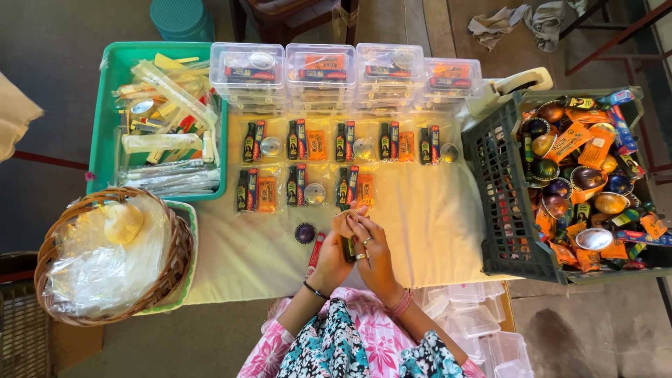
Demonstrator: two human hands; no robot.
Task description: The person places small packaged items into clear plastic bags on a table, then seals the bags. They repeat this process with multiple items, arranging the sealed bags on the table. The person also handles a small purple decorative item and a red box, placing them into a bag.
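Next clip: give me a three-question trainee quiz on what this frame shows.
1. True or false: the round wicker basket lies beside the person's right hand.
2. Which container holds the loose pile of shiny bowls and orange packets? A) green tray B) grey crate C) clear lidded boxes
3. Fill in: both hands meet over the ____ cloth, close to the left hand.

Key: 1 false, it lies on the left-hand side; 2 B; 3 pale yellow.

hands (355, 241): held item mostly hidden | grey crate (490, 182): right edge cut off
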